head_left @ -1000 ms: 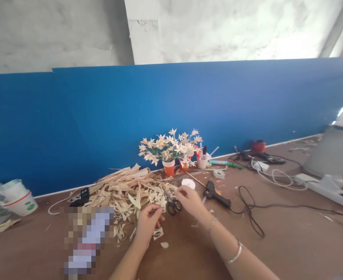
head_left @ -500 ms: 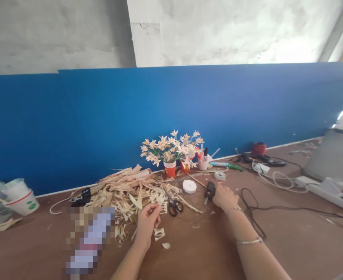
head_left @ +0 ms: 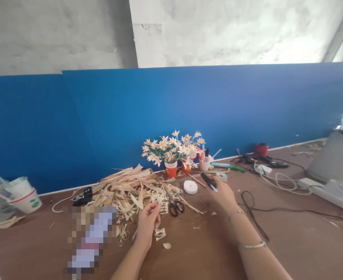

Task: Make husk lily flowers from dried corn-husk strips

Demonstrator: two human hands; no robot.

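My left hand (head_left: 148, 221) is closed in a pinch beside the pile of dried husk strips (head_left: 127, 190); what its fingers hold, if anything, is too small to make out. My right hand (head_left: 222, 191) is at a black tool with a pale tip (head_left: 209, 181), closed round it near a thin stick. Between the hands lie black-handled scissors (head_left: 176, 207) and a white tape roll (head_left: 190, 187). Pale handmade flowers (head_left: 174, 147) stand in a red cup (head_left: 171, 170) behind them.
A blurred phone-like object (head_left: 94, 239) lies at the left, near a white cup (head_left: 27, 200). Black and white cables, a power strip (head_left: 323, 188) and a grey bucket (head_left: 335, 155) occupy the right. A blue partition (head_left: 189, 105) borders the table's back.
The black tool in my right hand has turned and shifted slightly up and left. My left hand keeps its pinch almost in place. The view has shifted slightly.
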